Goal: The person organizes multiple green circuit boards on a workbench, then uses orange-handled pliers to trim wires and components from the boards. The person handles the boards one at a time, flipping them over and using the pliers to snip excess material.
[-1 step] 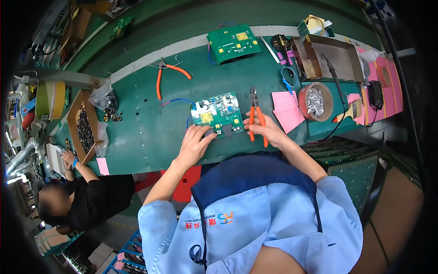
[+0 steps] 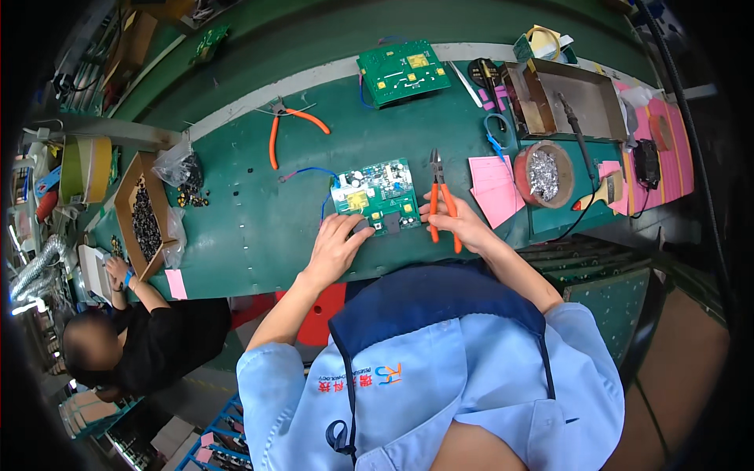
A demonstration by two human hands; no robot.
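Observation:
A green circuit board (image 2: 397, 188) lies on the green bench in front of me, crowded with small components and yellow-wrapped parts. A blue wire (image 2: 314, 170) runs out from its left side. My left hand (image 2: 339, 245) grips the board's near left corner, its fingers closed by a dark rounded part (image 2: 362, 225). To the right of the board, my right hand (image 2: 462, 223) is closed around orange-handled diagonal cutters (image 2: 437, 196). Their jaws point away from me, apart from the board.
Orange-handled pliers (image 2: 276, 129) and a second board (image 2: 404, 74) lie farther back. On the right are pink papers (image 2: 495, 188), a bowl of metallic bits (image 2: 543, 174), a soldering iron (image 2: 577, 129) and metal trays (image 2: 569, 98). A parts box (image 2: 126, 206) and co-worker (image 2: 173, 341) are at left.

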